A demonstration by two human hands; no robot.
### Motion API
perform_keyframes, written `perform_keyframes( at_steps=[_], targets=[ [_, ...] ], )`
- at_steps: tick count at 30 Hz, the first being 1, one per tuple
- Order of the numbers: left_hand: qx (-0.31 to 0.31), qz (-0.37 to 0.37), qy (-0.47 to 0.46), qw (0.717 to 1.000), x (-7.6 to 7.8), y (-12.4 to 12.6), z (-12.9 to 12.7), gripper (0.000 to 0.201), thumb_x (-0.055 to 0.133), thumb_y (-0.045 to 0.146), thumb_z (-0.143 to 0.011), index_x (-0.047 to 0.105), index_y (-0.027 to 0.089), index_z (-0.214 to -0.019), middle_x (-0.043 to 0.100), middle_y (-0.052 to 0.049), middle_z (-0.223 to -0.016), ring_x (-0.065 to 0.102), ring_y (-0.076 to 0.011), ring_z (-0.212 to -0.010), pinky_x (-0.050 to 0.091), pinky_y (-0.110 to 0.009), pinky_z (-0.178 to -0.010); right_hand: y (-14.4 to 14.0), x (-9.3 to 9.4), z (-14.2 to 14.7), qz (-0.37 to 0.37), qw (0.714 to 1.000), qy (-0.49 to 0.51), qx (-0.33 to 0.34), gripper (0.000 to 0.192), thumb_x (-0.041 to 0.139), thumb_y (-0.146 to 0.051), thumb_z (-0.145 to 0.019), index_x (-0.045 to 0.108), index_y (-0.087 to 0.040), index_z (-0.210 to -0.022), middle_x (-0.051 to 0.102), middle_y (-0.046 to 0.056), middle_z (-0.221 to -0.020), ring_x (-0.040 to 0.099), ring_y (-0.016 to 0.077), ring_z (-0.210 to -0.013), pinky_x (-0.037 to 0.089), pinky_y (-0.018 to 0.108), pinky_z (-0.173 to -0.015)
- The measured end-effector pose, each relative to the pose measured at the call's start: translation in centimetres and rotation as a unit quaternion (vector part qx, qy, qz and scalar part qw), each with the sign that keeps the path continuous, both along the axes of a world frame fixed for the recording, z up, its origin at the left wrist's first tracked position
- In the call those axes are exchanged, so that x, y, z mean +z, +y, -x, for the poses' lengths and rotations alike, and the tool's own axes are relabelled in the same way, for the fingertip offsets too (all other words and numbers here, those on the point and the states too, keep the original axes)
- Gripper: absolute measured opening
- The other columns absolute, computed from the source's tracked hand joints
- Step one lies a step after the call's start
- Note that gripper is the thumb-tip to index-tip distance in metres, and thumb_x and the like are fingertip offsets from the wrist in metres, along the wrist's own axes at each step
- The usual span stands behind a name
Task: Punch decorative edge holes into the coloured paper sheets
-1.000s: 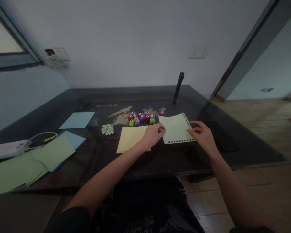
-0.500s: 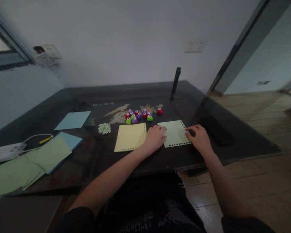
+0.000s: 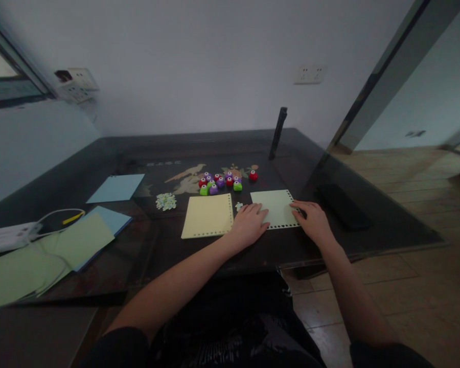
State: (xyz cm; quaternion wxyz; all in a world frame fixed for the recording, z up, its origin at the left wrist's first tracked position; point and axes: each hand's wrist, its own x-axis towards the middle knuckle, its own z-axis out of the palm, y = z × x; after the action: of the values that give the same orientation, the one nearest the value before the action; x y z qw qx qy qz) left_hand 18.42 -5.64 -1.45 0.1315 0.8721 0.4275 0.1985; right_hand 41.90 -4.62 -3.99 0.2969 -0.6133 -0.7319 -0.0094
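Note:
A pale green sheet of paper point(image 3: 278, 204) with punched holes along its right and bottom edges lies on the dark table. My left hand point(image 3: 251, 222) rests flat across its lower left part, fingers stretched out. At the right edge, my right hand point(image 3: 312, 217) touches the sheet with its fingertips, thumb apart from the fingers. Just beyond my left fingers is a small pale puzzle piece point(image 3: 238, 206). Left of that hand lies a yellow sheet of paper point(image 3: 207, 214), also with holes; my left wrist covers its lower right corner.
Several red, purple and green toys with eye-like tops point(image 3: 220, 181) sit behind the sheets. A heap of small puzzle pieces point(image 3: 166, 201) is farther left. A black phone-like slab point(image 3: 343, 207) lies right. Blue paper point(image 3: 117, 187), green paper point(image 3: 53, 250) and a power strip point(image 3: 7, 238) occupy the left.
My left hand has drawn slightly toward me, and the small puzzle piece now shows beyond it. My right fingers have straightened over the green sheet's right edge.

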Motion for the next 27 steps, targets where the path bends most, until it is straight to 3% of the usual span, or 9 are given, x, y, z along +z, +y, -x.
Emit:
perform_keyframes(
  at_steps=[6,10,15,18,20,23,27],
  targets=[
    [0.015,-0.045,0.087,0.995,-0.1,0.0,-0.1,0.041,0.044,0.036,-0.091,0.052,0.016,-0.126,0.049,-0.013,-0.137,0.042,-0.0259,-0.128,0.03,-0.042,-0.107,0.1,-0.2,-0.1,-0.003,1.0,-0.003,-0.003,0.029,0.051,-0.021,-0.079,0.07,-0.019,-0.1,0.069,0.01,-0.108,0.058,0.0272,-0.101,0.046,0.043,-0.088],
    [0.014,-0.06,0.089,0.994,0.0,0.0,-0.2,0.04,0.045,0.036,-0.091,0.052,0.018,-0.126,0.051,-0.011,-0.136,0.044,-0.0239,-0.126,0.031,-0.04,-0.107,0.1,0.0,0.0,-0.019,1.0,-0.005,-0.002,0.027,0.05,-0.022,-0.08,0.07,-0.017,-0.097,0.069,0.011,-0.106,0.059,0.0269,-0.099,0.046,0.043,-0.087],
    [-0.015,-0.086,-0.005,0.996,3.0,0.2,0.9,0.032,0.048,0.027,-0.09,0.054,0.02,-0.121,0.056,-0.006,-0.129,0.05,-0.0206,-0.119,0.034,-0.039,-0.105,-0.1,1.2,0.4,-0.107,0.994,0.019,-0.006,0.021,0.051,-0.024,-0.082,0.069,-0.016,-0.088,0.07,0.01,-0.101,0.059,0.0262,-0.096,0.045,0.044,-0.088],
    [-0.02,-0.102,-0.071,0.992,5.4,1.0,3.9,0.026,0.047,0.021,-0.089,0.056,0.02,-0.114,0.061,-0.005,-0.12,0.054,-0.0183,-0.113,0.041,-0.037,-0.099,-0.2,2.6,1.4,-0.135,0.99,0.035,0.013,0.018,0.052,-0.024,-0.082,0.068,-0.018,-0.087,0.07,0.009,-0.099,0.058,0.0254,-0.095,0.045,0.043,-0.088],
    [0.008,-0.118,-0.094,0.989,6.0,1.7,7.0,0.022,0.046,0.018,-0.089,0.058,0.02,-0.108,0.063,-0.005,-0.113,0.056,-0.0173,-0.109,0.042,-0.036,-0.097,0.0,3.7,2.8,-0.136,0.989,0.052,0.038,0.017,0.052,-0.022,-0.082,0.068,-0.018,-0.088,0.07,0.008,-0.099,0.059,0.0247,-0.096,0.045,0.042,-0.089],
    [0.094,-0.131,-0.085,0.983,5.2,3.1,12.0,0.02,0.046,0.016,-0.088,0.059,0.019,-0.103,0.064,-0.006,-0.106,0.057,-0.0191,-0.104,0.044,-0.037,-0.094,0.6,5.5,6.1,-0.088,0.988,0.054,0.113,0.018,0.054,-0.02,-0.082,0.068,-0.02,-0.093,0.07,0.007,-0.099,0.06,0.024,-0.096,0.045,0.042,-0.088],
    [0.167,-0.119,-0.029,0.978,2.5,4.5,16.5,0.023,0.044,0.011,-0.085,0.06,0.017,-0.099,0.065,-0.008,-0.103,0.058,-0.0219,-0.102,0.046,-0.038,-0.091,2.6,6.8,12.1,0.015,0.971,-0.003,0.237,0.019,0.061,-0.018,-0.08,0.068,-0.021,-0.098,0.07,0.005,-0.101,0.06,0.0227,-0.099,0.045,0.039,-0.089]
  ],
)
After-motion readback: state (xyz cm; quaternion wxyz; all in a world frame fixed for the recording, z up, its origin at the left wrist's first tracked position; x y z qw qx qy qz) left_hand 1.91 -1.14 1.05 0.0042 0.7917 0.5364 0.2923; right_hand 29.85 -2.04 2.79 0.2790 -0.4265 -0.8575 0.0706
